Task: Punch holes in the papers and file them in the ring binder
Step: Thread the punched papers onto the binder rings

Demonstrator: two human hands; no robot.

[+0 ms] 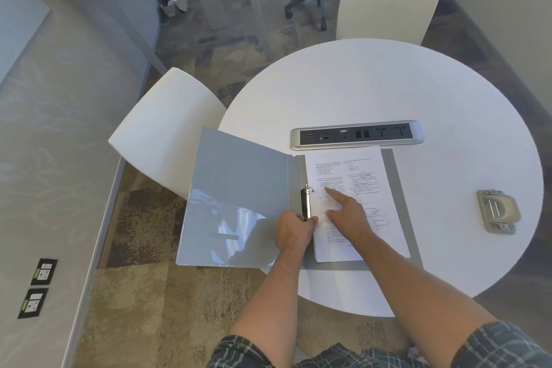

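The round table (388,92) carries the open ring binder (239,197), which overhangs its near-left edge. The papers (358,188) lie on the binder's right half, seemingly filed already. The hole punch (497,211) sits idle, well right of the binder. The left hand (294,231) pinches the ring clasp (306,203); the right hand (346,212) presses the papers just beside it with its forefinger out. Closing up likely remains.

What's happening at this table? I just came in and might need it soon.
A person is filing printed papers into an open grey ring binder. The left hand grips the lower end of the ring mechanism, while the right hand presses the papers flat with extended fingers. The hole punch sits apart to the right, untouched.
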